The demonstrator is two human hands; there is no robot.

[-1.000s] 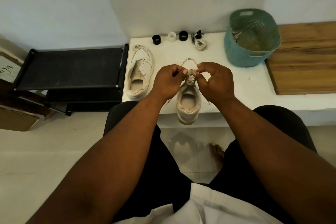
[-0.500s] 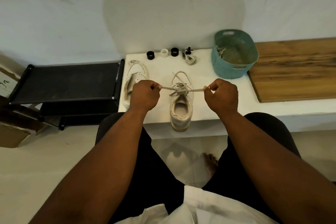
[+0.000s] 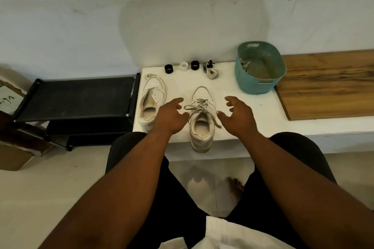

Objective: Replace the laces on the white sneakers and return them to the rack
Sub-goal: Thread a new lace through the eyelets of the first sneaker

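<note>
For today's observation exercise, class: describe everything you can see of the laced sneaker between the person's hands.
The laced sneaker is off-white, leather-like, with a worn, yellowed sole. It stands upright on the white table, toe toward the wall, heel overhanging the near edge. Pale grey laces criss-cross its eyelets, with loose ends trailing off both sides. The left hand and right hand flank it, open, gripping nothing.

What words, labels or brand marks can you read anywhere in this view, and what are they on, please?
White sheet at the left edge, by the black shoe rack: dark handwriting, cut off and too blurred to read.
Laced sneaker, unlaced sneaker, teal basket: no readable text or brand mark.
</note>
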